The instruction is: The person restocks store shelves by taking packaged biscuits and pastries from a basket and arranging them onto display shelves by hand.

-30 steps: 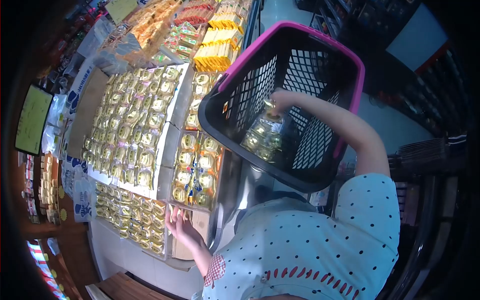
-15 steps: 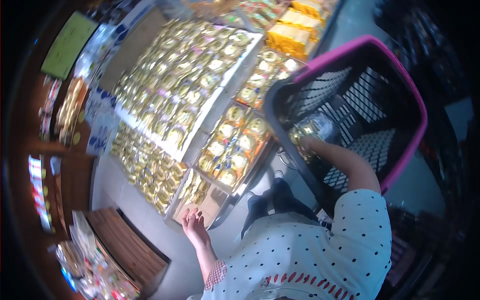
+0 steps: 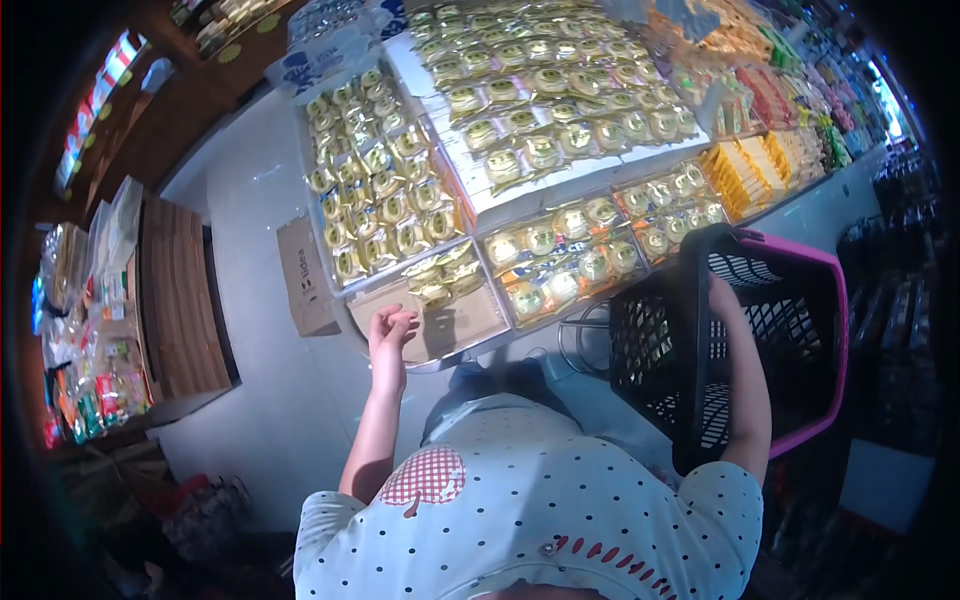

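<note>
My left hand [image 3: 392, 328], fingers loosely bent and apart with nothing visible in them, hovers over the front left compartment of a display bin. Bare cardboard [image 3: 470, 322] shows there, beside a few gold-wrapped round pastries [image 3: 440, 272]. My right arm reaches into a black shopping basket with a pink rim [image 3: 842, 330]. Just inside the basket's dark near rim [image 3: 690, 400] is my right hand [image 3: 720, 297]; its fingers are hidden, so I cannot see whether it holds anything.
Rows of gold-wrapped pastries [image 3: 545, 152] fill a raised white tray, with more in the compartments [image 3: 385, 190] around it. Yellow packs [image 3: 745, 172] lie at the right. A cardboard box [image 3: 303, 275] stands on the floor at left, near a wooden stand [image 3: 180, 300].
The view has turned, moving the display rightward and the basket lower. My left hand's fingers have curled slightly. My right hand, earlier at the packs inside the basket, now shows near its rim.
</note>
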`<action>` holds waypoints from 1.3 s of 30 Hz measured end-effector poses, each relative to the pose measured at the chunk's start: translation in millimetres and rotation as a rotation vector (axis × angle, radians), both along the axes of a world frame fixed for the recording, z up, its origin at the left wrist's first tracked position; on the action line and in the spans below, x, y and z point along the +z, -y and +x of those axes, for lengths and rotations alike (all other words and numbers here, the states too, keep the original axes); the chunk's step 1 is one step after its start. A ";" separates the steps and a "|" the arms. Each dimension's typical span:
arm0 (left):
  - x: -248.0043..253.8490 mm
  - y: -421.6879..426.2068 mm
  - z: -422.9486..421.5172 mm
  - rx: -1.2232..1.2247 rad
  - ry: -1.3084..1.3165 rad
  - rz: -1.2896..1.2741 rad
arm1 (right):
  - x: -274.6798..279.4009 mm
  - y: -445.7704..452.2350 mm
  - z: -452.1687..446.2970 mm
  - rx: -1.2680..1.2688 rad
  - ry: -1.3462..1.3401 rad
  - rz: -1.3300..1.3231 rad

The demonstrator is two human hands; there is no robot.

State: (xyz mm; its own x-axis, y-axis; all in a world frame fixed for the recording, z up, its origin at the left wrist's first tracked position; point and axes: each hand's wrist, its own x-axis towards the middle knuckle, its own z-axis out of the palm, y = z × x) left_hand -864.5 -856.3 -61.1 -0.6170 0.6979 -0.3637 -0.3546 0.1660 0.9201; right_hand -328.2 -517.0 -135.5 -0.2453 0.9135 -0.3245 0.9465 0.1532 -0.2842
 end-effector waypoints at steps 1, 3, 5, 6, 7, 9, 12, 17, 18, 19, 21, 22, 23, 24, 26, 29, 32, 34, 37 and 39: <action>-1.3 1.1 -6.9 -0.017 -0.003 0.014 | 23.8 -1.5 -1.9 -0.056 0.012 0.092; -6.6 5.7 -22.2 -0.006 0.001 0.027 | 111.8 18.3 -37.6 -0.127 -0.062 0.287; -12.9 10.4 -38.7 -0.006 0.000 0.035 | 170.8 33.3 -62.5 -0.184 -0.118 0.446; -17.6 13.8 -47.6 -0.004 -0.018 0.036 | 191.3 38.9 -69.7 -0.227 -0.087 0.505; -22.8 17.7 -55.8 -0.006 -0.036 0.035 | 213.0 51.3 -85.0 -0.242 -0.113 0.575; -30.2 23.8 -68.3 -0.001 -0.071 0.048 | 244.6 82.9 -125.7 -0.246 -0.176 0.712; -41.9 28.5 -80.4 0.026 -0.202 -0.011 | 267.3 128.8 -184.3 -0.163 -0.231 0.748; -63.0 31.3 -81.8 -0.175 -0.402 -0.105 | 260.0 196.5 -276.5 0.216 -0.179 0.741; -59.8 32.6 -78.7 -0.181 -0.401 -0.102 | 248.8 210.0 -291.1 0.306 -0.180 0.697; -56.2 34.2 -75.1 -0.215 -0.461 -0.102 | 236.8 224.3 -303.4 0.412 -0.171 0.614; -58.4 38.6 -72.0 -0.257 -0.523 -0.098 | 206.9 246.9 -326.8 0.536 -0.167 0.444; -63.3 41.9 -71.0 -0.262 -0.515 -0.093 | 189.8 256.0 -337.0 0.558 -0.169 0.355; -68.5 44.9 -70.2 -0.260 -0.489 -0.093 | 171.0 259.4 -348.5 0.588 -0.169 0.335; -71.9 48.6 -69.0 -0.254 -0.462 -0.094 | 152.4 258.9 -361.9 0.623 -0.171 0.313; -73.4 58.5 -65.3 -0.232 -0.425 -0.077 | 122.1 256.4 -393.9 0.749 -0.101 0.341; -69.3 72.1 -63.3 -0.193 -0.405 -0.063 | 70.8 245.2 -434.4 0.868 -0.236 0.559; -64.0 85.8 -61.8 -0.152 -0.406 -0.057 | 46.6 234.0 -469.8 0.917 -0.193 0.528; -66.4 94.2 -61.6 -0.142 -0.400 -0.059 | 31.6 226.9 -485.9 0.922 -0.106 0.507; -68.9 105.9 -60.8 -0.101 -0.389 -0.068 | 12.9 222.7 -495.2 0.915 -0.059 0.445; -73.8 113.2 -61.3 -0.074 -0.375 -0.062 | 11.4 224.3 -498.9 0.892 -0.010 0.415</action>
